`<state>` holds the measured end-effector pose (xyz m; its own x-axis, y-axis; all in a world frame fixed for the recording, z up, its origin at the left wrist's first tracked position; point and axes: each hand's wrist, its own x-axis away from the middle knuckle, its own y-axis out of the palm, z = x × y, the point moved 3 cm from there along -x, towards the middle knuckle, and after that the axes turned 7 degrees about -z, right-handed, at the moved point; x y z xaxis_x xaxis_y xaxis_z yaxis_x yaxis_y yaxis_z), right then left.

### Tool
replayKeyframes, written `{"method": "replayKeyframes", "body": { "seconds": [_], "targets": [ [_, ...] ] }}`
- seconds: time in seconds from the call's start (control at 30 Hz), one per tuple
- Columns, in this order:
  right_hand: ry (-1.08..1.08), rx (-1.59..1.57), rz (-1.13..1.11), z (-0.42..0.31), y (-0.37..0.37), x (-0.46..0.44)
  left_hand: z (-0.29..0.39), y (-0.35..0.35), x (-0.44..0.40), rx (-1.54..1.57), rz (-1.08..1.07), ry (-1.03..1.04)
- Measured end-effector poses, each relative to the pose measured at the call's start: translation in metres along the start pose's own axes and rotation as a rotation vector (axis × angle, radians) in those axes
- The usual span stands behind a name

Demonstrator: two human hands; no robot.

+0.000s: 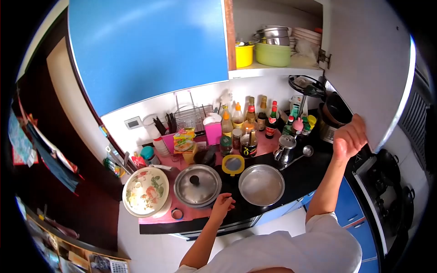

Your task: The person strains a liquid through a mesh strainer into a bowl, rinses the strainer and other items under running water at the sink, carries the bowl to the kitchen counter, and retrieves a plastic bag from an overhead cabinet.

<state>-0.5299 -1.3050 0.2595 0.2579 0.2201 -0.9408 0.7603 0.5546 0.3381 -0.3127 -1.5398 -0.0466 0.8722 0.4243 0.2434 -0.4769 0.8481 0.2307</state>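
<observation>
My right hand (pixel 349 137) is raised at the lower edge of an open cabinet door (pixel 371 68), its fingers curled at that edge. My left hand (pixel 222 207) hovers by the front edge of the counter, fingers loosely bent and apart, with nothing visible in them. Just beyond it sits a steel pot with a glass-like lid (pixel 197 185) and black knob. To its right is a wide metal pan (pixel 261 184) holding a cloudy, pale content. Inside the open cabinet (pixel 277 73) are a green basin (pixel 273 54), a yellow container (pixel 243 55) and stacked metal bowls (pixel 273 34).
A floral lidded pot (pixel 145 191) stands at the counter's left end. Sauce bottles (pixel 271 120) crowd the back, beside a steel kettle (pixel 287 144) and a ladle (pixel 300 155). A yellow-rimmed lid (pixel 233 165) lies between pot and pan. A stove (pixel 382 195) is at far right.
</observation>
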Motion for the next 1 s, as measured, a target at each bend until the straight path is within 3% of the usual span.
{"method": "replayKeyframes", "body": {
  "seconds": [0.17, 0.2, 0.23, 0.27, 0.3, 0.33, 0.37, 0.43, 0.47, 0.53, 0.63, 0.67, 0.7, 0.77, 0.83, 0.97, 1.0],
  "targets": [
    [-0.261, 0.113, -0.377, -0.027, -0.013, 0.0, 0.017, 0.006, 0.0, -0.029, -0.026, 0.035],
    [-0.082, 0.078, -0.48, -0.03, -0.033, -0.004, 0.018, 0.006, 0.001, -0.001, -0.01, 0.036],
    [0.035, 0.473, -0.29, -0.029, -0.049, -0.022, 0.019, 0.004, 0.002, 0.029, 0.009, 0.037],
    [0.115, 0.911, 0.155, -0.033, -0.069, -0.04, 0.022, 0.003, 0.006, 0.033, 0.034, 0.053],
    [0.24, 1.289, 0.288, -0.027, -0.085, -0.075, 0.021, -0.001, 0.009, 0.033, 0.036, 0.057],
    [0.289, 1.688, 0.305, -0.029, -0.108, -0.108, 0.02, -0.005, 0.011, 0.04, 0.075, 0.07],
    [0.258, 1.896, 0.296, -0.051, -0.157, -0.139, 0.022, -0.008, 0.013, 0.049, 0.115, 0.083],
    [0.18, 2.727, 0.178, -0.08, -0.217, -0.189, 0.025, -0.007, 0.016, 0.059, 0.163, 0.088],
    [0.182, 2.722, 0.167, -0.073, -0.213, -0.196, 0.024, -0.01, 0.015, 0.063, 0.189, 0.104],
    [0.743, 2.925, 0.498, -0.054, -0.205, -0.214, 0.027, -0.009, 0.014, 0.085, 0.234, 0.146],
    [0.909, 2.926, 0.513, -0.054, -0.232, -0.227, 0.034, -0.004, 0.019, 0.076, 0.248, 0.148],
    [0.757, 2.9, 0.578, -0.064, -0.254, -0.233, 0.039, -0.002, 0.024, 0.073, 0.259, 0.12],
    [0.768, 2.896, 0.568, -0.072, -0.26, -0.24, 0.037, -0.005, 0.025, 0.078, 0.266, 0.115],
    [0.468, 2.751, 0.32, -0.078, -0.253, -0.253, 0.033, -0.015, 0.027, 0.099, 0.289, 0.161],
    [0.184, 2.739, 0.251, -0.077, -0.228, -0.268, 0.037, -0.018, 0.033, 0.104, 0.295, 0.168],
    [0.138, 2.604, 0.176, -0.069, -0.122, -0.265, 0.056, -0.015, 0.041, 0.111, 0.31, 0.16],
    [0.102, 2.438, 0.119, -0.059, -0.099, -0.249, 0.062, -0.013, 0.04, 0.063, 0.259, 0.194]
  ]
}}
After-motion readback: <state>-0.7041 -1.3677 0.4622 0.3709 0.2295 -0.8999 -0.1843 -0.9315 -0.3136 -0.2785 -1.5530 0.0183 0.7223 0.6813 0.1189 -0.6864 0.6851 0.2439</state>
